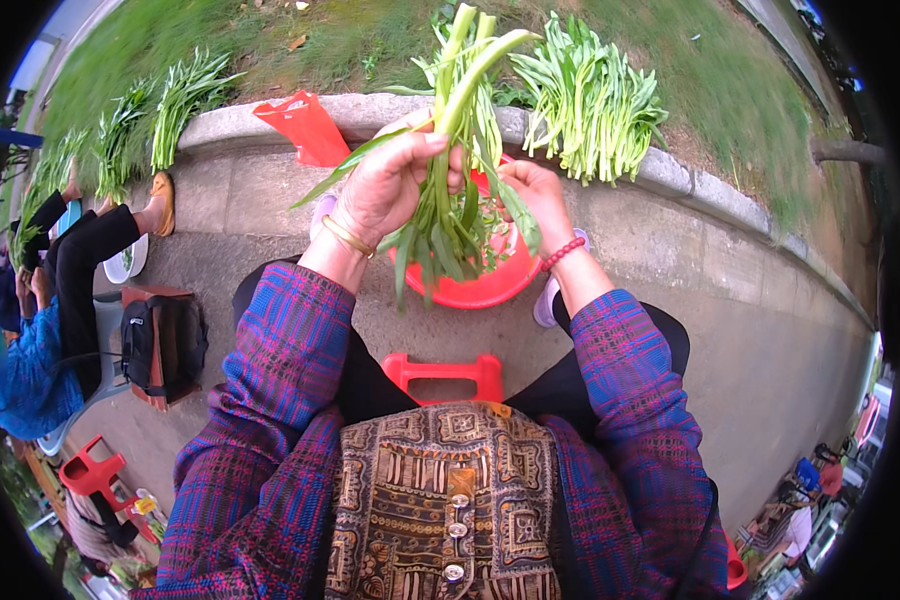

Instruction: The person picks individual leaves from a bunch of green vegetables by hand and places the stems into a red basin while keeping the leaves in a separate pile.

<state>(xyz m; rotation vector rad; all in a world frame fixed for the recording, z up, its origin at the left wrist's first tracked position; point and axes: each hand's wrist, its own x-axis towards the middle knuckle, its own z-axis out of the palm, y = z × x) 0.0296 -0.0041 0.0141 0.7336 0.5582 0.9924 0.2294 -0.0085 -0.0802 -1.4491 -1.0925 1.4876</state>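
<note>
My left hand (385, 190) is closed round a bunch of leafy greens (440, 200) that look like water spinach. Thick pale cut stems point up and away, while the leaves hang toward me. At the bunch's right side, the fingers of my right hand (540, 200) are pinched together at a leaf; the exact contact is partly hidden. Beneath both hands a red plastic basin (488, 292) stands on the pavement between my feet, with torn bits of green inside. The bunch covers much of it.
A large pile of greens (595, 110) lies on the stone kerb (670, 172), right of a red plastic bag (308, 130). Before me is a red stool (445, 372). At left, a seated person (35, 360) handles greens near a black bag (160, 345).
</note>
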